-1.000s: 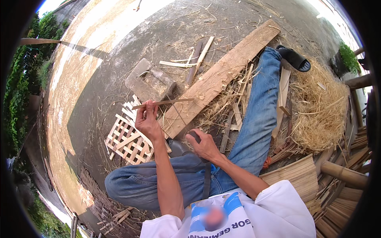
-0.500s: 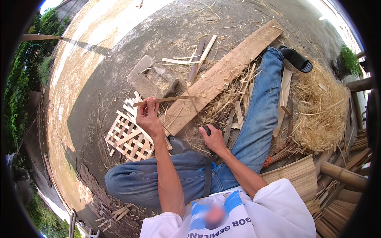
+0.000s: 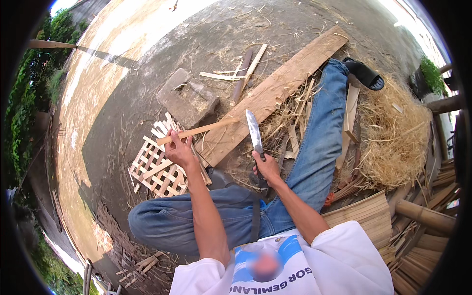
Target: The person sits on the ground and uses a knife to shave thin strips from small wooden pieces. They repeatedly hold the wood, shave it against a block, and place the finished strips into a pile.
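My left hand point(image 3: 180, 150) is closed on one end of a flat bamboo strip point(image 3: 204, 129). The strip's far end points right, above a long wooden plank point(image 3: 275, 95). In my right hand point(image 3: 266, 167) is the dark handle of a knife point(image 3: 254, 130). Its broad blade points up and away from me, flat side showing, a little apart from the strip's far end. Just beyond and below my left hand lies a woven lattice of pale strips point(image 3: 160, 169) on the ground.
A concrete block point(image 3: 187, 98) lies behind the plank's near end. Beyond are a few loose strips point(image 3: 254, 64). My stretched right leg point(image 3: 314, 132) runs beside the plank, with a heap of shavings point(image 3: 393, 137) to its right. Bamboo poles point(image 3: 425, 216) stand at the lower right.
The knife has turned from edge-on to showing its flat blade, its tip raised. The bamboo strip has rolled to its paler face and tilted, its held end dropping slightly.
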### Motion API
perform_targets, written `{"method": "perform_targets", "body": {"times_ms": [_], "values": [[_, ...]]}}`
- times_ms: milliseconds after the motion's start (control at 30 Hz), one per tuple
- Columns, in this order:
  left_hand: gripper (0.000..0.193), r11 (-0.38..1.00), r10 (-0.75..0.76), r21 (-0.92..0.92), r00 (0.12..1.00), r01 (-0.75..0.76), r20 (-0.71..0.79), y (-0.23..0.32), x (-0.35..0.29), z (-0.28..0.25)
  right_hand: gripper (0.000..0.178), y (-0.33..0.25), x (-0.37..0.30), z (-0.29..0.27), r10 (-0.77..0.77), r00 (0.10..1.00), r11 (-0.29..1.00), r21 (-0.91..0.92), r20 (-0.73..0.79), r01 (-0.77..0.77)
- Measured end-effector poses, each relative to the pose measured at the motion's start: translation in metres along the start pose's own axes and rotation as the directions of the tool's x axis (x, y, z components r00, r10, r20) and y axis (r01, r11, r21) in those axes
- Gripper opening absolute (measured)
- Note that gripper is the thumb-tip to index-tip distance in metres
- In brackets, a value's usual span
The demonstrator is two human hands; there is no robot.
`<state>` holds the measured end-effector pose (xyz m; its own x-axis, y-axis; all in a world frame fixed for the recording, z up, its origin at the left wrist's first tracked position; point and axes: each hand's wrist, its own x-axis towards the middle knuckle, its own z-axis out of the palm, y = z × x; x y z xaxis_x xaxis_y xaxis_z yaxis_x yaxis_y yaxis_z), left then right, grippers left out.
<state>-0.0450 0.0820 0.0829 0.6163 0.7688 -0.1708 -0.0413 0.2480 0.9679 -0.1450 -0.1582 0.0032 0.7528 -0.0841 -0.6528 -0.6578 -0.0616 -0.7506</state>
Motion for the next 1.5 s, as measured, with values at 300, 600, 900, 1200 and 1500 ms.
{"method": "perform_targets", "body": {"times_ms": [300, 600, 900, 1200, 1500], "values": [[0.031, 0.995, -0.102, -0.032, 0.988, 0.099, -0.112, -0.023, 0.019, -0.023, 0.050, -0.002, 0.006, 0.011, -0.032, 0.999, 0.999, -0.033, -0.020, 0.031], [0.032, 0.999, -0.040, -0.017, 0.999, 0.039, -0.029, -0.016, 0.010, -0.017, 0.049, -0.007, 0.001, 0.021, -0.067, 0.996, 0.993, -0.088, 0.060, 0.073], [0.033, 1.000, 0.017, -0.007, 1.000, -0.017, 0.019, -0.015, 0.009, -0.015, 0.051, -0.008, 0.001, 0.018, -0.071, 0.987, 0.985, -0.148, 0.142, 0.092], [0.031, 1.000, 0.003, 0.000, 1.000, -0.003, 0.015, -0.015, 0.008, -0.012, 0.055, 0.002, 0.009, 0.029, -0.027, 0.993, 1.000, -0.008, 0.114, 0.028], [0.031, 1.000, 0.018, 0.025, 1.000, -0.018, 0.008, -0.014, 0.003, -0.010, 0.056, -0.001, 0.001, 0.026, -0.213, 0.954, 0.942, -0.217, 0.208, 0.258]]}}
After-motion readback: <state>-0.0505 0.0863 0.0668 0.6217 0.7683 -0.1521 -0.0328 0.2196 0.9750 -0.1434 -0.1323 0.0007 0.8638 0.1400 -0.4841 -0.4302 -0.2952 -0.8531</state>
